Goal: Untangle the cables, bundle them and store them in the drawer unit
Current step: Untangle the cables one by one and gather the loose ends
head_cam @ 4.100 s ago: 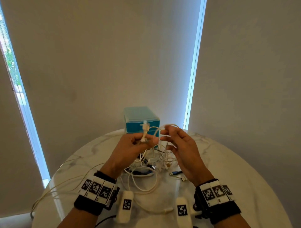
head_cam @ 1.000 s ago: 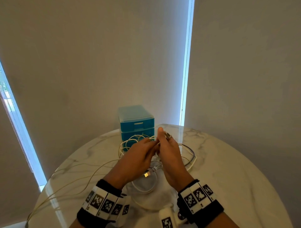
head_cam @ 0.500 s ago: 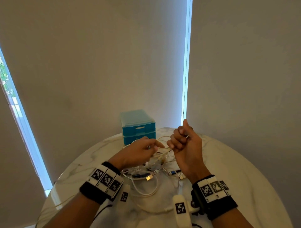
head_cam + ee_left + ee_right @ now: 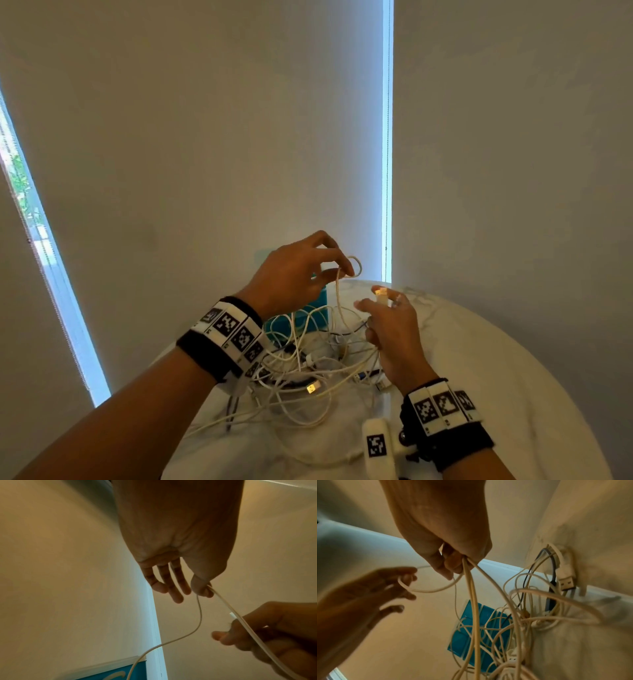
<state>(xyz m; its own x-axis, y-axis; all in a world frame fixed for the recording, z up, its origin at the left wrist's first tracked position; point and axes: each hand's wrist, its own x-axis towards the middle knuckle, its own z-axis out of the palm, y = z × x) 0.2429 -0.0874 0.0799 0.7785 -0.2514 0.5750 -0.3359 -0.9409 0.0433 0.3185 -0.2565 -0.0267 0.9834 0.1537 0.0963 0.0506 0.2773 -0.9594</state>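
Note:
A tangle of white cables (image 4: 308,373) lies on the round marble table (image 4: 486,383), with a few dark leads mixed in. My left hand (image 4: 301,274) is raised above the pile and pinches a loop of white cable (image 4: 354,267) between thumb and forefinger (image 4: 203,588); the other fingers are spread. My right hand (image 4: 394,329) is lower and to the right, gripping a white plug (image 4: 381,294) and several cable strands (image 4: 469,574) in curled fingers. The teal drawer unit (image 4: 298,322) stands behind the pile, mostly hidden by my left hand and the cables.
A USB plug (image 4: 313,388) lies on top of the pile; another USB plug (image 4: 566,582) shows in the right wrist view. Cable strands trail off the table's near left edge (image 4: 205,428). Grey walls and two bright window slits (image 4: 387,144) stand behind the table.
My left hand has risen from the pile, lifting a loop of white cable. My right hand has dropped lower and now shows the white plug at its fingertips.

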